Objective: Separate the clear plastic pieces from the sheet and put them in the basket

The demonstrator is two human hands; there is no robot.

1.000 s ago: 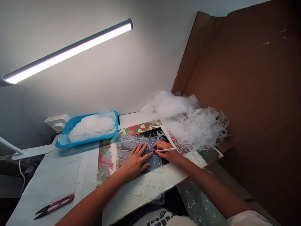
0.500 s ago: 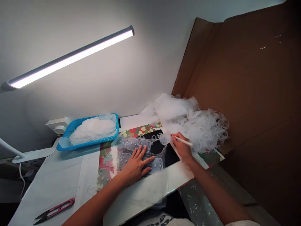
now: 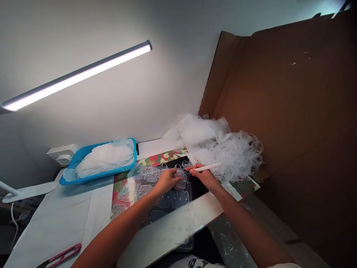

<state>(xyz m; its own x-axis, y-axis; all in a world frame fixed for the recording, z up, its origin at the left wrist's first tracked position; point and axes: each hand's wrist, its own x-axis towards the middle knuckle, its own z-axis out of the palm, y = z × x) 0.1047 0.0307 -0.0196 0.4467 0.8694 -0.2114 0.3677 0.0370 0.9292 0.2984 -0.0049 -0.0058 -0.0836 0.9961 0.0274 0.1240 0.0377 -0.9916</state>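
Observation:
A sheet of clear, moulded plastic pieces (image 3: 145, 190) lies over a black and patterned surface in front of me. My left hand (image 3: 166, 181) is closed at the sheet's upper right, its thumb and fingertips pinching a translucent rounded piece (image 3: 182, 180). Just right of it, my right hand (image 3: 205, 176) grips a slim white pen-like tool (image 3: 209, 167). The tool lies slanted across that hand, and its left end is beside the fingertips. Thin clear strands show near those fingertips; whether they are held I cannot tell.
A blue basket (image 3: 97, 176) heaped with translucent pieces stands at back left. A tangled pile of clear plastic trimmings (image 3: 237, 154) lies right of my hands, against a cardboard panel (image 3: 279, 111). Pink-handled thread snips (image 3: 65, 254) rest at front left. A lamp (image 3: 80, 76) shines above.
My left hand, spread flat on the sheet before, has drawn its fingers together on a piece at the upper right. My right hand, still with the tool, has come lower and nearer it.

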